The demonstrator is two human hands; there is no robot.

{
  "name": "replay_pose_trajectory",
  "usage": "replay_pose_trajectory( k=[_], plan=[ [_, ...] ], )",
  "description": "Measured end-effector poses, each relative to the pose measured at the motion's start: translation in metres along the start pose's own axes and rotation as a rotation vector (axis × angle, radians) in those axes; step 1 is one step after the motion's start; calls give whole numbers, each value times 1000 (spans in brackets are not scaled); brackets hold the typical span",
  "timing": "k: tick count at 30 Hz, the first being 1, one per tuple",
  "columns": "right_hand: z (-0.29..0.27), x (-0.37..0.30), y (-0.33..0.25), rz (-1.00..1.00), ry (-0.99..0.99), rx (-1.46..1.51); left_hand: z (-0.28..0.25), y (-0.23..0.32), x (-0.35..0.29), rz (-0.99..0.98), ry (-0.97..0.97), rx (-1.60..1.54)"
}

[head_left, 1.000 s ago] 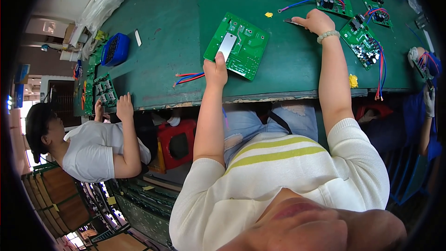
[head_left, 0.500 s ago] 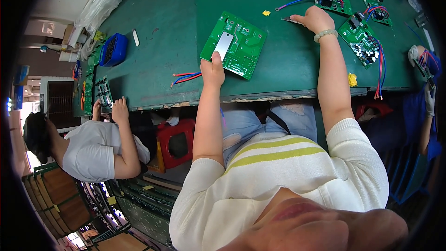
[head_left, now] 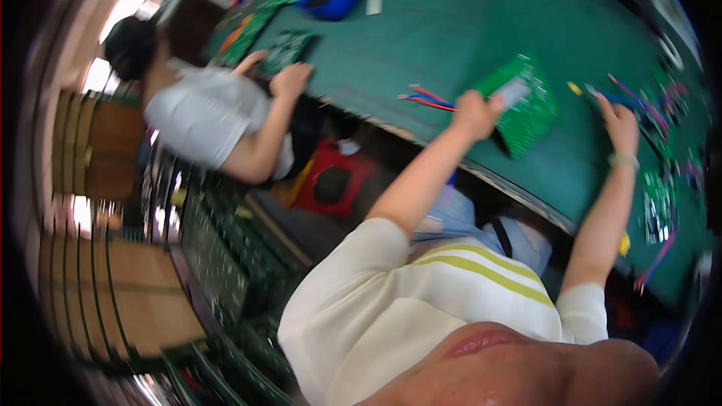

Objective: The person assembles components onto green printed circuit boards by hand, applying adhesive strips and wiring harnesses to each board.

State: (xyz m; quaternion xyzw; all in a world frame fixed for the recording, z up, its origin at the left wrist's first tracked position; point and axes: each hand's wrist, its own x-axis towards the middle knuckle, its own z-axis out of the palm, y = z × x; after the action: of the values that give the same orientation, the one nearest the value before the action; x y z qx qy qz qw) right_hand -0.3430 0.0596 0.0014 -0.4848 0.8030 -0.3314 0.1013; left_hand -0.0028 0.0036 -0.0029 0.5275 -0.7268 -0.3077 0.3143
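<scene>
Far L of L hand [head_left: 475, 115], co-worker [head_left: 203, 116] touches bd [head_left: 289, 49], blue bin [head_left: 340, 10] beyond. Red/blue wires [head_left: 430, 99] L of that hand, which pinches green PCB [head_left: 530, 122] at edge, silver plate [head_left: 514, 92] on it. R hand [head_left: 623, 128] pinches blurred tool [head_left: 592, 90]; more PCBs [head_left: 659, 207] to its R.

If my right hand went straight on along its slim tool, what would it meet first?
Your right hand would probably meet the small yellow scrap just beyond the slim tool; blur leaves line and depth unclear.
</scene>
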Motion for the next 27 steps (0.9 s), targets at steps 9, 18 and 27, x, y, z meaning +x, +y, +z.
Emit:
replay_pose_trajectory(
  k=[9,18,27],
  plan=[
    [36,18,8,-201,176,337,-15,-4,-10,194,12,-180],
    [36,36,23,-216,266,317,-22,9,0,324,49,-96],
    [30,21,-16,-143,237,838,-72,56,2,1084,177,803]
  ],
)
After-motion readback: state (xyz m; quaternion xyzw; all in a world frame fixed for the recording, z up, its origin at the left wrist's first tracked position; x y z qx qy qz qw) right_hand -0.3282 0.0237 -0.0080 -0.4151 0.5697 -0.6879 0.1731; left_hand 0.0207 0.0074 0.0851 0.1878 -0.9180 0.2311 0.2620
